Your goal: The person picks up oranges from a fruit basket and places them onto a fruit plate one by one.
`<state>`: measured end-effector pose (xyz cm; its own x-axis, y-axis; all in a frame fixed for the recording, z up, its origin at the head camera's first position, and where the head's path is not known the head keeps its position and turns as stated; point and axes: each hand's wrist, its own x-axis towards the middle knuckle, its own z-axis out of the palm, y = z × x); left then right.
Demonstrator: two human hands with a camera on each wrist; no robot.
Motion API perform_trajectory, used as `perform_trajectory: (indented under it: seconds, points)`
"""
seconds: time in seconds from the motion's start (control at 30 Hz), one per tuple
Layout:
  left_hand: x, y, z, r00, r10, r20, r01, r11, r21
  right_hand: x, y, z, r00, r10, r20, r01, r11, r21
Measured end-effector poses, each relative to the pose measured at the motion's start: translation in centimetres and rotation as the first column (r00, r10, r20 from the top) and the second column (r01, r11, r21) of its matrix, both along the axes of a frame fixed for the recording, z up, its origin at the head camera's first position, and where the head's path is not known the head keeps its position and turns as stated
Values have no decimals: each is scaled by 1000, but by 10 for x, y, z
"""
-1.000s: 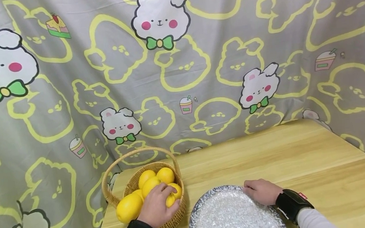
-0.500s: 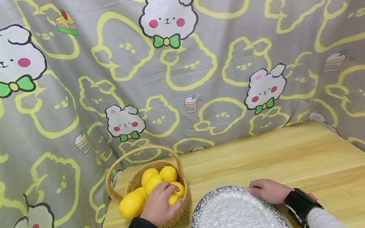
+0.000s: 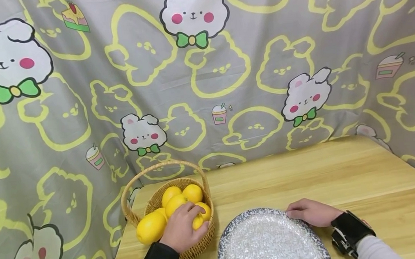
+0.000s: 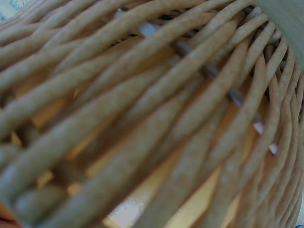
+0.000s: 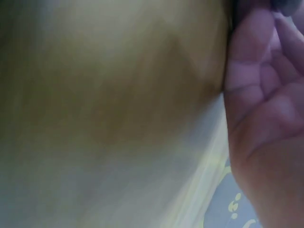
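Observation:
At the left of the head view, a wicker basket (image 3: 194,252) with a tall handle holds several yellow lemons (image 3: 175,204). My left hand (image 3: 182,229) reaches over its near rim, fingers curled on a lemon (image 3: 198,222) that they partly cover. The left wrist view is filled by the woven basket wall (image 4: 142,104), with yellow showing through the gaps. A round, speckled plate (image 3: 271,245) with a dark rim lies to the right of the basket. My right hand (image 3: 312,213) pinches its far right rim; in the right wrist view the fingers (image 5: 244,76) are bent toward a dark edge.
The wooden table (image 3: 307,174) extends behind and to the right of the plate. A grey curtain (image 3: 174,87) with rabbit prints hangs along its back and sides, close behind the basket handle (image 3: 124,198).
The head view has shifted slightly, so the scene sits a little further right. My left hand stays on the lemon in the basket, and my right hand stays at the plate's rim.

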<state>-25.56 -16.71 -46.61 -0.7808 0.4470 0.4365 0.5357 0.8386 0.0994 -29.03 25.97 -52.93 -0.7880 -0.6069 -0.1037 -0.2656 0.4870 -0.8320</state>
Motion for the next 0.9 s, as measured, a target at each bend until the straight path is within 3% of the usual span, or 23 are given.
perform_trajectory:
  seconds: [0.6,0.9]
  points:
    - [1,0,-1,1000,5,-10,-4,1000,4,9,-7,4,995,-90,-35,92,994,50]
    - [-1,0,-3,1000,22,6,-22,1000,0,13,-17,8,986,-105,-130,120,986,112]
